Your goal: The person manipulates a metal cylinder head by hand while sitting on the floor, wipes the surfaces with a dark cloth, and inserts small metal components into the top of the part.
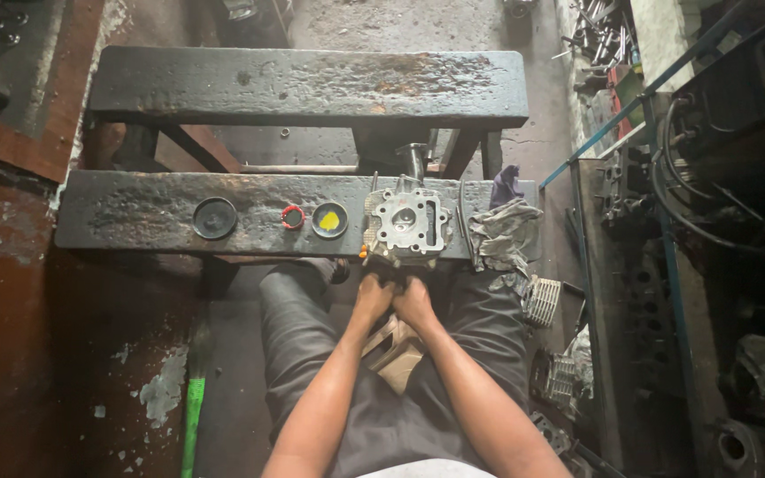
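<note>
Blackened, oil-stained wood makes up two benches: the far bench across the top of the frame, the near bench across the middle. Below them runs a grimy concrete floor, with a green-handled tool lying at lower left. At right stands a cluttered rack of dark engine parts and hoses, crossed by a blue bar.

On the near bench sit three round items in a row: one black cap, one small red ring, and one lid holding a dab of yellow paste. Right of these, at frame centre, a single grey cylinder head rests at the bench's front edge. One crumpled grey rag lies just beside it.

Both hands meet below the head, at the bench edge. The left hand and right hand press together, fingers curled tight, but what they clasp cannot be told. A tan piece lies in the lap beneath the wrists. Two finned metal parts sit at the right thigh.
</note>
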